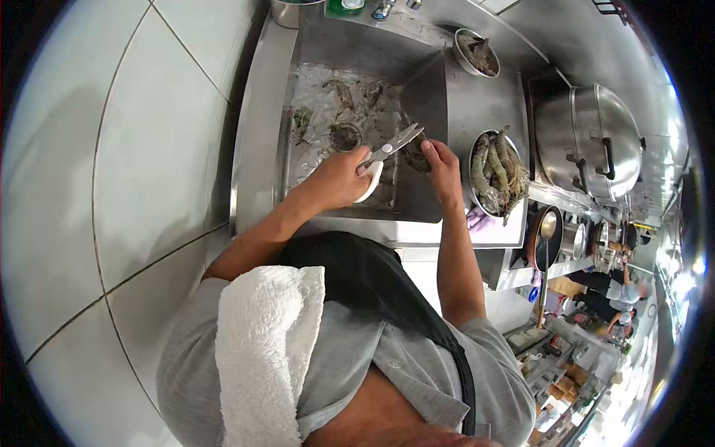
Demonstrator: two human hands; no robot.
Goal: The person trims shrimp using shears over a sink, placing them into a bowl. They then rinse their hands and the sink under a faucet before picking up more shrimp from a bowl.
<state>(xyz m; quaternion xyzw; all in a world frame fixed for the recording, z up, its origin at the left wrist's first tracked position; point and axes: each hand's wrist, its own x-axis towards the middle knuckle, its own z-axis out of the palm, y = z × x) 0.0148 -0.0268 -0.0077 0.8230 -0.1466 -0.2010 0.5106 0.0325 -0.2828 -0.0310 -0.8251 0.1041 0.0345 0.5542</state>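
My left hand (335,179) is closed round the white handles of a pair of scissors (401,140), whose metal blades are parted and point to the upper right. A dark shrimp (417,159) is pinched in my right hand (444,170), over the right side of the steel sink (424,97). The blade tips reach the shrimp beside my right fingers. Several loose shrimp (339,92) and bits of shell lie in shallow water at the sink bottom. Close to the right of my right hand, whole shrimp (497,167) are heaped in a metal bowl (472,167).
A smaller metal bowl (459,46) with dark scraps stands behind on the counter. To the right are a large lidded pot (588,141) and a pan with a ladle (548,226). The tap (383,10) is at the back edge. People (618,294) stand farther off.
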